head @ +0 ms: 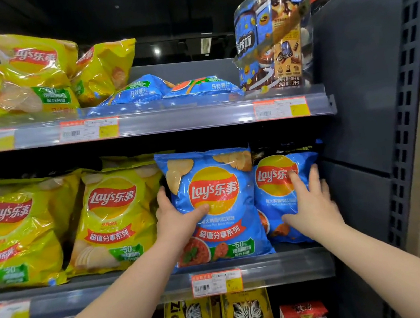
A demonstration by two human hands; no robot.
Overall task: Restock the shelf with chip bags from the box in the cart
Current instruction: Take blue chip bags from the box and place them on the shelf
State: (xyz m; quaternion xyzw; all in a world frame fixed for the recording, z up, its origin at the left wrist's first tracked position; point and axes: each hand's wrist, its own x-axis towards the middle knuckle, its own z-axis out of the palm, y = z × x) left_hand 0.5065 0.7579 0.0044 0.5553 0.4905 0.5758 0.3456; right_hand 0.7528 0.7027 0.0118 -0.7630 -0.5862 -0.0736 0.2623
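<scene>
Left hand (176,218), right hand (313,205), both forearms bare.

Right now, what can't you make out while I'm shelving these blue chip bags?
Head view:
The box and cart: out of frame.
Print on price tag: too small, blurred.
Flavour text on right blue bag: partly covered by right hand.
Stock behind front blue bag, gripped by left hand: hidden by it.

- The blue chip bag (217,203) gripped by the left hand (176,216) is glossy, crinkled plastic film with glare streaks.
- The second blue bag (283,197), under the right hand (312,204), is the same shiny, creased film.
- The yellow bags (112,219) left of the grip are glossy, wrinkled plastic.
- The shelf rail (285,269) below the grip is smooth clear plastic over paper price tags (216,282).
- The side panel (354,86) right of the grip looks like matt grey metal.
- The tub (273,38) above is clear glossy plastic.
</scene>
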